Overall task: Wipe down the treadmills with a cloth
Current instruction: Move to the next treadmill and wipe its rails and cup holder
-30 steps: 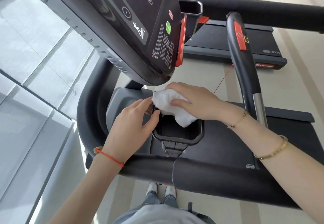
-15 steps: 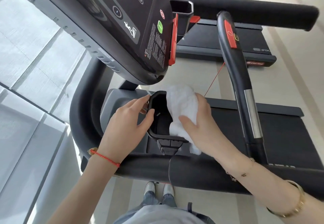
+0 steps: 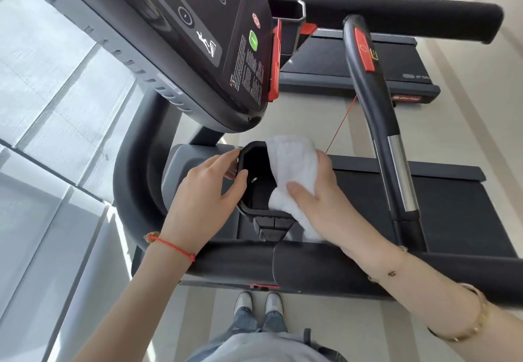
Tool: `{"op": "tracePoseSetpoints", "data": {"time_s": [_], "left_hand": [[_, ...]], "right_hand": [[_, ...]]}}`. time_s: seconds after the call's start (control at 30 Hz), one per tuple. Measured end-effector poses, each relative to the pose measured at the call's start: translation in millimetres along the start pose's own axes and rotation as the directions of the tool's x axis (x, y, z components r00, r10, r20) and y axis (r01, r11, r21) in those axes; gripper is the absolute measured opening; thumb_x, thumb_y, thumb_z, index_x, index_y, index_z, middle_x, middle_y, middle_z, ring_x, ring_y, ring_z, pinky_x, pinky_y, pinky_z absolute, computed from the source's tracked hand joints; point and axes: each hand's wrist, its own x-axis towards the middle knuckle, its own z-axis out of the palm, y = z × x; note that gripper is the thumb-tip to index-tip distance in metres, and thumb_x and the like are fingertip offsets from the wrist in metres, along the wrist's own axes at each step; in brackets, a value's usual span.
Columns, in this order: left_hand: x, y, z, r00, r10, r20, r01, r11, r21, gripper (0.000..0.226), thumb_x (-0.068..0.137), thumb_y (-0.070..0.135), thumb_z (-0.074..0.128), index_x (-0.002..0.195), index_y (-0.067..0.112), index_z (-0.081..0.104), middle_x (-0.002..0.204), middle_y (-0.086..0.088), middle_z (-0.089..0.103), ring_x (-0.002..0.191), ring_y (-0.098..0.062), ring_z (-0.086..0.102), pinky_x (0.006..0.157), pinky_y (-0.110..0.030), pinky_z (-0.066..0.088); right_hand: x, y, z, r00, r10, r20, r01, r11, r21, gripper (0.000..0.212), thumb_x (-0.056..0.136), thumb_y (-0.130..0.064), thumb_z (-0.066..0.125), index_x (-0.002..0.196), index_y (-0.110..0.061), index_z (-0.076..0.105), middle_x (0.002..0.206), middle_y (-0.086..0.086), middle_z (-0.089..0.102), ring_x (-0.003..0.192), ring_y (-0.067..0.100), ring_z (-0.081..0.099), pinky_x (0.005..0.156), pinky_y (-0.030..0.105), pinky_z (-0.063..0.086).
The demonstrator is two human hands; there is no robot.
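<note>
Head view, looking down over a treadmill console. A black cup-holder tray, open at the top, sits below the tilted control panel; its hollow holds a small pale object too small to identify, and the lower fold of a white cloth hangs into its right side. The cloth drapes over the tray's right rim, reaching from the far edge down toward the near crossbar. The right hand lies flat on the cloth, thumb across its near part and fingers wrapped behind the far side, pressing it against the rim. The left hand, with a red cord bracelet at the wrist, pinches the tray's left rim, thumb over the edge and fingers outside. A curved handlebar with a red tab rises at the right. A second treadmill stands farther off.
</note>
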Motion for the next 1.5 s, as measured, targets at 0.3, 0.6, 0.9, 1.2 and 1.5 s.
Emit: {"op": "tracePoseSetpoints", "data": {"time_s": [0.3,0.6,0.9,1.2,1.5], "left_hand": [[0,1,-1,1.000,0.023,-0.011,-0.023,1.000,-0.005,0.026,0.094,0.034,0.056,0.116,0.025,0.064,0.089,0.012,0.064,0.081,-0.009,0.063,0.074,-0.038,0.055],[0,2,-1,1.000,0.006,-0.026,-0.006,1.000,-0.003,0.040,0.094,0.035,0.057,0.133,0.026,0.058,0.096,0.010,0.066,0.087,-0.009,0.063,0.081,-0.037,0.056],[0,2,-1,1.000,0.018,-0.007,-0.018,1.000,-0.004,0.026,0.094,0.033,0.056,0.118,0.024,0.063,0.089,0.009,0.064,0.080,-0.012,0.062,0.072,-0.040,0.055],[0,2,0,1.000,0.025,-0.015,-0.025,1.000,-0.009,0.042,0.094,0.033,0.056,0.134,0.021,0.057,0.097,0.006,0.067,0.087,-0.012,0.064,0.080,-0.038,0.057],[0,2,-2,1.000,0.024,0.018,-0.024,1.000,0.008,0.049,0.093,0.039,0.049,0.137,0.019,0.055,0.099,0.003,0.068,0.089,-0.016,0.064,0.081,-0.041,0.055]], "right_hand": [[89,-48,-9,0.874,-0.217,0.435,0.458,0.666,-0.589,0.030,0.097,-0.036,0.050,0.126,-0.043,0.045,0.119,-0.014,0.057,0.101,0.016,0.055,0.083,0.039,0.043],[64,-5,-28,0.929,-0.279,0.241,0.360,0.828,-0.429,0.038,0.098,-0.040,0.047,0.135,-0.041,0.038,0.131,-0.013,0.046,0.109,0.017,0.052,0.083,0.034,0.037],[84,-36,-11,0.870,-0.296,0.394,0.485,0.649,-0.586,0.037,0.100,-0.035,0.042,0.136,-0.047,0.039,0.129,-0.013,0.052,0.109,0.017,0.053,0.084,0.038,0.041],[17,10,2,0.989,-0.142,-0.031,0.132,0.968,-0.215,0.068,0.097,-0.020,0.052,0.150,-0.038,0.012,0.143,-0.018,0.018,0.094,-0.007,0.035,0.072,-0.007,0.030],[33,-12,-5,0.995,-0.094,-0.032,0.085,0.974,-0.208,0.050,0.101,-0.023,0.045,0.145,-0.035,0.025,0.128,-0.006,0.035,0.107,0.012,0.039,0.075,0.017,0.031]]}}
